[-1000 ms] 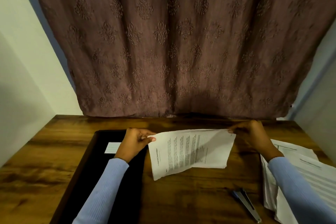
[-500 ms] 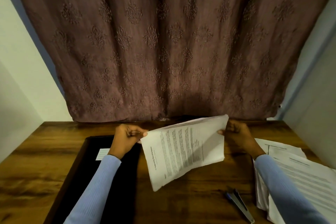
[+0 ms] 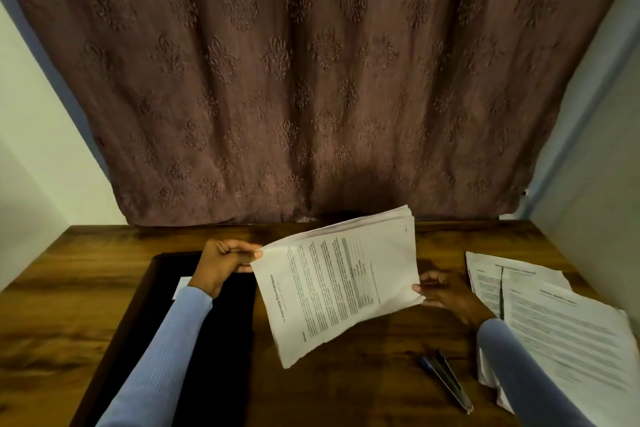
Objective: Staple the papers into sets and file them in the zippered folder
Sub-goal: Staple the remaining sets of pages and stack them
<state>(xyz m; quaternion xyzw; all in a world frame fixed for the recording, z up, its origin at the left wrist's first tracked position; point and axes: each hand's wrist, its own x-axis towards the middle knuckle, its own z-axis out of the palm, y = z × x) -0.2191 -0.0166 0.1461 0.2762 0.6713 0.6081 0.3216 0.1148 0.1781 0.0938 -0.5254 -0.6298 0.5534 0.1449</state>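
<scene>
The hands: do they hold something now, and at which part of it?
Both hold one sheaf of printed papers. The left hand pinches its left top corner; the right hand grips its right edge, near the lower corner.

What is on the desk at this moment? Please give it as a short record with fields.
held item: paper set, lifted and tilted above the desk
left hand: grip on the set's left corner
right hand: grip on the set's right edge
folder: black, lies flat on the left, with a white label
stapler: lies on the desk, in front of the set, untouched
loose papers: spread at the right, under the right sleeve
background: patterned curtain
</scene>
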